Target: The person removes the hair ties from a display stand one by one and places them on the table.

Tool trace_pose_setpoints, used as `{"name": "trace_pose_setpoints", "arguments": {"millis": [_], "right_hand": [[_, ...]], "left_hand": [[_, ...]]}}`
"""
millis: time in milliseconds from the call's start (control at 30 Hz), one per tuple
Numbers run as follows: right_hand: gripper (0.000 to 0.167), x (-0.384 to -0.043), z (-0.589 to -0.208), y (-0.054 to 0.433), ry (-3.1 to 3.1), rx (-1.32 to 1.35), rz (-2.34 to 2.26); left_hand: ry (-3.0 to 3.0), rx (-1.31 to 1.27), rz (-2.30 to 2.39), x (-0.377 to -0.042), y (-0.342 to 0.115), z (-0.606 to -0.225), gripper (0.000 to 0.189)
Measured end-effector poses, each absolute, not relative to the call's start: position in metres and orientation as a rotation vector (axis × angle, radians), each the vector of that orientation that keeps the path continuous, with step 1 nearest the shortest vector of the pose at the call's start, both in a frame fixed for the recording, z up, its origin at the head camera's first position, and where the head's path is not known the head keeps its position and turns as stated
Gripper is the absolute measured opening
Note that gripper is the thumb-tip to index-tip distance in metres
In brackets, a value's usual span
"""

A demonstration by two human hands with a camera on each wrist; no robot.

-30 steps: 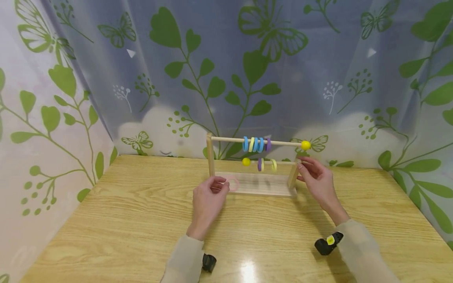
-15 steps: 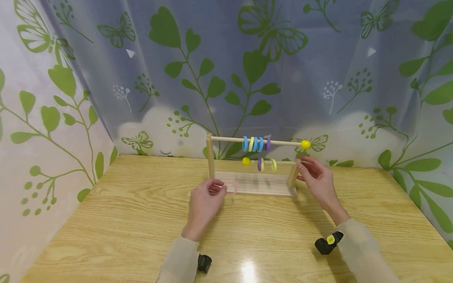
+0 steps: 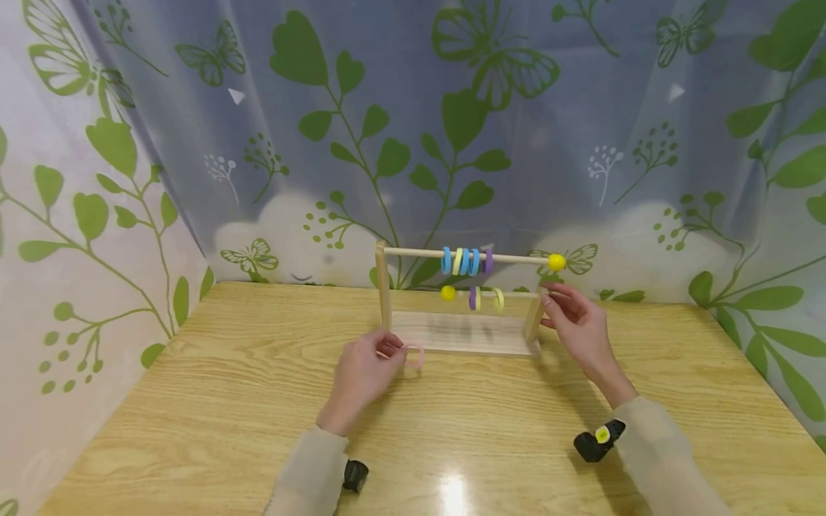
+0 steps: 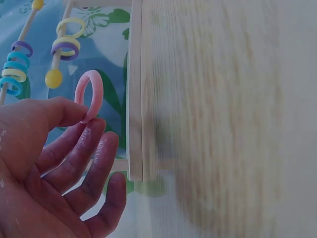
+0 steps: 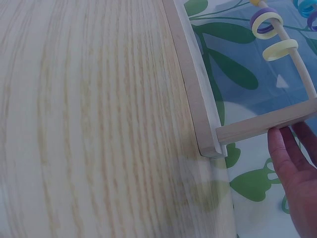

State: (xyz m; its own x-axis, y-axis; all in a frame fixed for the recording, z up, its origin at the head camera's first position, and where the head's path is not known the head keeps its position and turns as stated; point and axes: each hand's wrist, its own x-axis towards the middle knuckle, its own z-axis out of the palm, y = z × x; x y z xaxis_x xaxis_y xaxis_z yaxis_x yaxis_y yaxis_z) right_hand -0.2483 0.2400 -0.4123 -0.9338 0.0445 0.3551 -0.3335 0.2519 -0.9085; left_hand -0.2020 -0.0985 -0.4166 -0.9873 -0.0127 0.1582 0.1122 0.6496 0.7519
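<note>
Pinching a pink ring (image 4: 98,94), the left hand (image 3: 364,369) hangs beside the near left corner of the wooden rack (image 3: 464,334); the right hand (image 3: 581,331) grips the right post (image 3: 534,320).

Open table (image 3: 490,416) is stretching between your left hand (image 3: 364,369) and right hand (image 3: 583,331), in front of the wooden stand (image 3: 503,342), with the pink ring (image 3: 422,356) jutting in from the left. The left post (image 3: 383,290) is rising just beyond your left hand; your right hand is blocking the outer side of the right post (image 3: 533,322). Rings (image 3: 446,261) are crowding the upper rod (image 3: 413,252) and lower rod (image 3: 521,294), but a gap is lying between the left post and the lower yellow ball (image 3: 448,293).
</note>
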Motion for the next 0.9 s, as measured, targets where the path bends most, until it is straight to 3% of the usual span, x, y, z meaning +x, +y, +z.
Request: {"name": "trace_pose_setpoints", "arguments": {"millis": [533,900], "right_hand": [[0.043,-0.249,-0.412,0.24,-2.227,0.265,1.742],[0.045,-0.249,-0.413,0.24,-2.231,0.265,1.742]], "left_hand": [[-2.948,-0.16,-1.107,-0.201,-0.104,-0.42,0.007],[-2.975,-0.355,-1.179,-0.202,-0.11,-0.421,0.008]]}}
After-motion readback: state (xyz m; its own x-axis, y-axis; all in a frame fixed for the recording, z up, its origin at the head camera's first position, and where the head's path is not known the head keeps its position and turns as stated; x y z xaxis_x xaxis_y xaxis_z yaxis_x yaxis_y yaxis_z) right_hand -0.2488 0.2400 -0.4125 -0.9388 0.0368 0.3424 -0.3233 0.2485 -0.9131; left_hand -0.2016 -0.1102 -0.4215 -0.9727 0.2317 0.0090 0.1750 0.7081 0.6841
